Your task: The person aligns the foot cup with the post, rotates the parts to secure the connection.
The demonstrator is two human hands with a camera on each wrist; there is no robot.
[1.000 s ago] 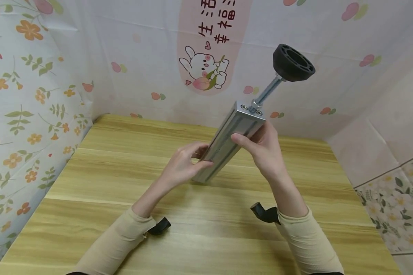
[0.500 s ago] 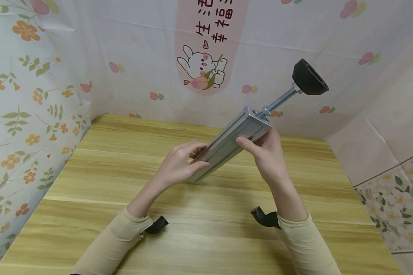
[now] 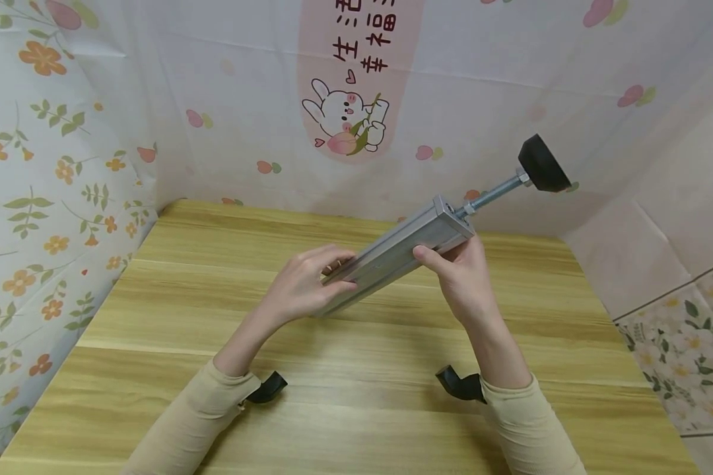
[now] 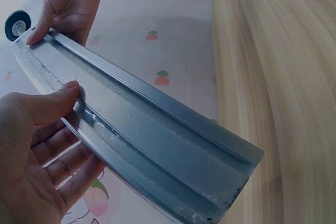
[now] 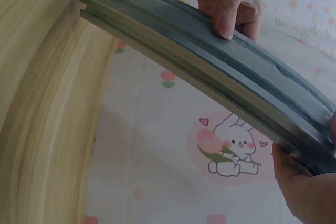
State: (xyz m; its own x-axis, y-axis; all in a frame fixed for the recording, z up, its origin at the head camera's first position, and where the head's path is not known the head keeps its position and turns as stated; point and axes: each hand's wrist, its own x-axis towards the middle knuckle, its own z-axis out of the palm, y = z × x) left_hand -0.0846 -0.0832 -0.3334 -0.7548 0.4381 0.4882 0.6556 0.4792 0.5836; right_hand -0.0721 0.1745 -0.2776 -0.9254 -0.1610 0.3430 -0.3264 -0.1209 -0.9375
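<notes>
Both hands hold a silver grooved aluminium profile (image 3: 392, 254), slanting up to the right over the table. From its upper end a threaded rod (image 3: 496, 193) with nuts sticks out, tipped by a black round foot (image 3: 543, 165). My left hand (image 3: 305, 280) grips the lower part, its thumb (image 4: 63, 98) on the flat face and the fingers round the edge. Just below the rod end, my right hand (image 3: 469, 280) grips the profile, thumb on the near face; most of its fingers are hidden behind. The lower end (image 4: 231, 192) shows scuffs in the left wrist view.
Below is a wood-grain table (image 3: 356, 409). A white printed cloth (image 3: 226, 99) with a rabbit picture stands behind it, and flowered cloth (image 3: 53, 218) lines the left side. Black bent pieces (image 3: 460, 384) jut from both sleeve cuffs.
The profile has tipped toward the right, its foot end swinging right and down in both hands. The left hand has shifted slightly left; both keep their grip.
</notes>
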